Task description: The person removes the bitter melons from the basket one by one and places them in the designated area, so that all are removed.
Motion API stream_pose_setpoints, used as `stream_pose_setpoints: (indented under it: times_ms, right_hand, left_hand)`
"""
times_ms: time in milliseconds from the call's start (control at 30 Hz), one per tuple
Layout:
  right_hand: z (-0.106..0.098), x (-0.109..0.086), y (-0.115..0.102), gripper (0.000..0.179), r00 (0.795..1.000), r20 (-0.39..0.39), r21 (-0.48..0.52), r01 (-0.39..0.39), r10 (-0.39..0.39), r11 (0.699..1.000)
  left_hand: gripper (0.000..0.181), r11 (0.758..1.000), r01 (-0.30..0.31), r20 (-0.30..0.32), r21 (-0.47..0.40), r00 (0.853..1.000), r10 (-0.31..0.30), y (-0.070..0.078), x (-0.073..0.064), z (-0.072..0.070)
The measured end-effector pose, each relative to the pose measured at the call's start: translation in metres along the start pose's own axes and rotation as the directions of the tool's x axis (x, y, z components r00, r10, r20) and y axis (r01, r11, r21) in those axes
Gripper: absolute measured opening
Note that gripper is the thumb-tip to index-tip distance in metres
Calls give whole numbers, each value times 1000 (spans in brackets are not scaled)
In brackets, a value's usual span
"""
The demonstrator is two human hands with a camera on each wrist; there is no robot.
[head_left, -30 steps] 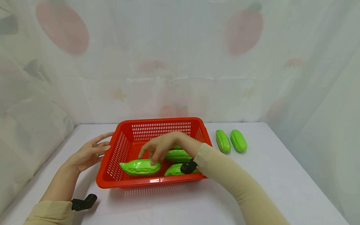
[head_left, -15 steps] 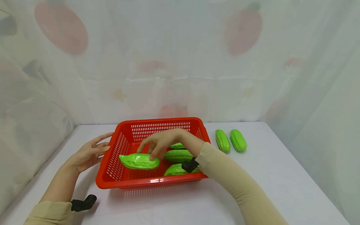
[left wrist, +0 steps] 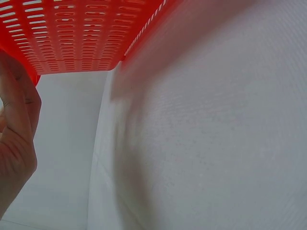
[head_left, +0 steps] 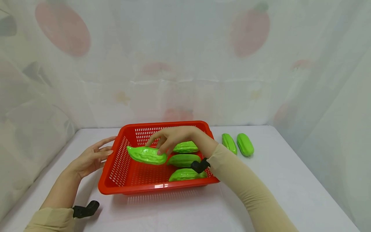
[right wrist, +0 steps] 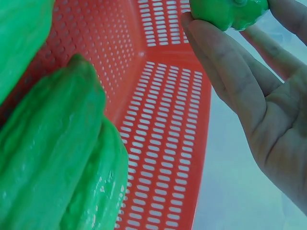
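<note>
My right hand (head_left: 174, 139) pinches a bright green bitter melon (head_left: 147, 156) between thumb and fingers, held in the air over the left half of the red basket (head_left: 158, 186). Its pointed tip faces left. In the right wrist view the blunt end of this bitter melon (right wrist: 229, 10) shows between the fingertips. Three more bitter melons, the front one (head_left: 186, 174) among them, lie side by side in the basket's right half. My left hand (head_left: 91, 158) touches the basket's left rim with fairly straight fingers; the left wrist view shows this hand (left wrist: 17, 129) beside the slotted wall.
Two green bitter melons, the nearer-in one (head_left: 229, 143) and the outer one (head_left: 245, 145), lie on the white table (head_left: 278, 174) right of the basket. A pale printed curtain (head_left: 179, 96) stands behind the table and at both sides.
My right hand has lifted the bitter melon from the basket's front left, up and slightly away from me. The basket's right-hand melons now show more fully. My left hand stays put.
</note>
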State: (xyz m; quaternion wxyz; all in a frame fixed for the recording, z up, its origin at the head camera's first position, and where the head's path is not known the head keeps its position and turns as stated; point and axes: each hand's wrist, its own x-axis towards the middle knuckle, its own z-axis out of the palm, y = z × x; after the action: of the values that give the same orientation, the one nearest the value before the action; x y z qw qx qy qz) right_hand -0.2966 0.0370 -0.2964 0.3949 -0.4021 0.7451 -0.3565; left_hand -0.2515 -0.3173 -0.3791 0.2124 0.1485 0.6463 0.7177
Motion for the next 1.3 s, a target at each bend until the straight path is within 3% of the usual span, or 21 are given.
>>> stream_pose_setpoints:
  times_ms: [367, 833, 1300]
  right_hand:
    - [-6, -27, -9, 48, 997, -73, 51, -2, 6, 999]
    - [-23, -35, 14, 48, 988, -151, 56, 11, -3, 998]
    - [-31, -62, 18, 47, 971, -233, 28, -43, 49, 999]
  left_hand:
    - [45, 1000, 10, -4, 4, 1000, -10, -1, 0, -1]
    - [47, 1000, -15, 34, -16, 999, 15, -1, -1, -5]
    - [49, 1000, 4, 15, 5, 1000, -4, -1, -1, -4]
